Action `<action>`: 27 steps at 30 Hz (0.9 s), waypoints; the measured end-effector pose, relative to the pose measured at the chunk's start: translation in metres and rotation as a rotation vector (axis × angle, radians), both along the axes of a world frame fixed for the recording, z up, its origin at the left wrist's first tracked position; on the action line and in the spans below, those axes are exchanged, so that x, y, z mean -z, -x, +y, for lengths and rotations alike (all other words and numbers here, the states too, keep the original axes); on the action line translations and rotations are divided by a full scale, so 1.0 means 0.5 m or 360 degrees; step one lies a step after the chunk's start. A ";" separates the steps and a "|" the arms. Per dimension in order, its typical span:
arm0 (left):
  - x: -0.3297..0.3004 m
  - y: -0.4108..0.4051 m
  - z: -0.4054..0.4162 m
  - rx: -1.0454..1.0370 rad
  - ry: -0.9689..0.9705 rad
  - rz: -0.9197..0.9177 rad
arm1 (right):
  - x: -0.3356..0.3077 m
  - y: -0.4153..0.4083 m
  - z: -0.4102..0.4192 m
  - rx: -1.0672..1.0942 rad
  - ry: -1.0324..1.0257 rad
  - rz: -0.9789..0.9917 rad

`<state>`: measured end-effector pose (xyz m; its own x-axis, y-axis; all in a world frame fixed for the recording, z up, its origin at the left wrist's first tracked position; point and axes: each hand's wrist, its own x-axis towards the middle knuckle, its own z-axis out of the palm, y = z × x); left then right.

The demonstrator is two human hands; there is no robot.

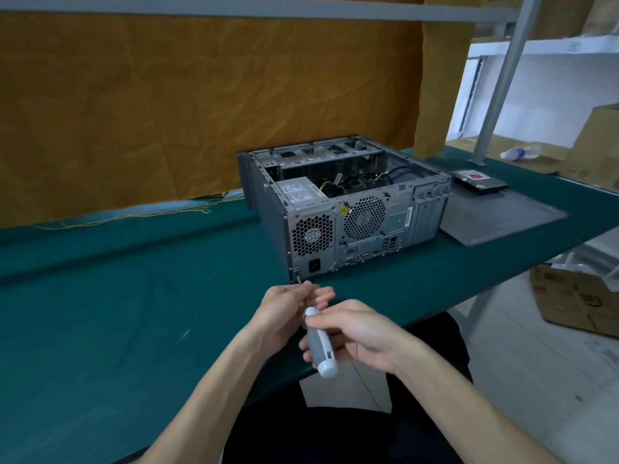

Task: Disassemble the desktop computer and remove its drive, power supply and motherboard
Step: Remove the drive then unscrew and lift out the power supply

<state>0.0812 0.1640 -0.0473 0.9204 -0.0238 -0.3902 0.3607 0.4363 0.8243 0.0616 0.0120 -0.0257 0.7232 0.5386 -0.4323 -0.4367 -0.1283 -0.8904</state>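
The green surface (117, 296) carries the open desktop computer (345, 209), rear panel toward the person, power supply (301, 192) seated in its near left corner. A drive (480, 183) already lies beside the case on a flat grey panel (502, 216). The screwdriver (318, 339) tip sits at a screw low on the panel's left edge; keeping the shaft square to it should prevent slipping. The right hand (358, 333) curls round the handle; the left hand (288, 309) pinches the shaft with its fingers (323, 294).

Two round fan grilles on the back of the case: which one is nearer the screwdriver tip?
The left grille, on the power supply above the power socket. The screwdriver tip sits at the bottom-left corner below it; the larger grille lies farther right.
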 end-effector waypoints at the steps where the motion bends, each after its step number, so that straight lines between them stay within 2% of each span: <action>1: 0.000 -0.001 0.003 -0.0017 -0.0096 -0.0018 | -0.002 0.002 0.005 0.0042 0.0166 -0.0138; 3: -0.002 -0.007 0.006 -0.0050 -0.0253 -0.0045 | -0.002 0.001 0.013 0.0142 0.0356 -0.0269; 4: -0.006 -0.009 0.007 -0.0052 -0.0267 -0.0043 | -0.004 -0.001 0.014 0.0158 0.0321 -0.0205; 7: -0.014 -0.010 0.007 0.0056 -0.0124 0.0049 | -0.022 0.000 0.010 -0.0038 -0.0286 0.0430; 9: -0.010 -0.008 0.015 0.0145 -0.0063 0.0117 | -0.026 -0.003 -0.003 -0.0131 -0.0567 0.0655; 10: -0.008 -0.008 0.018 0.0151 -0.0038 0.0127 | -0.024 -0.005 -0.006 -0.0124 -0.0556 0.0610; 13: -0.008 -0.014 0.014 0.0026 -0.0080 0.0078 | -0.013 -0.002 0.003 -0.0012 -0.0078 0.0103; 15: -0.008 -0.018 0.007 -0.0054 -0.0137 0.0064 | -0.007 -0.002 0.007 0.0031 0.0065 -0.0087; 16: -0.009 -0.019 0.006 -0.0058 -0.0092 0.0082 | -0.007 -0.004 0.005 0.0036 0.0004 -0.0037; 19: -0.011 -0.018 0.015 0.0108 0.0121 0.0148 | -0.024 -0.006 -0.015 -0.0007 -0.0516 0.0482; 20: -0.011 -0.016 0.020 0.0147 0.0164 0.0152 | -0.026 -0.008 -0.022 -0.0025 -0.0569 0.0538; 22: -0.012 -0.015 0.025 0.0122 0.0133 0.0136 | -0.021 -0.008 -0.020 -0.0021 -0.0371 0.0321; 24: -0.010 -0.014 0.021 0.0013 -0.0096 0.0074 | -0.018 -0.006 -0.004 -0.0002 -0.0051 -0.0011; 26: -0.007 -0.014 0.015 -0.0064 -0.0226 0.0028 | -0.017 -0.004 0.009 0.0014 0.0110 -0.0131; 27: -0.005 -0.015 0.014 -0.0073 -0.0186 0.0031 | -0.016 -0.003 0.013 0.0021 0.0115 -0.0107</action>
<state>0.0885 0.1710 -0.0447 0.9117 0.0646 -0.4058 0.3593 0.3541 0.8634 0.0629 0.0182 -0.0177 0.7586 0.4982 -0.4199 -0.3782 -0.1880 -0.9064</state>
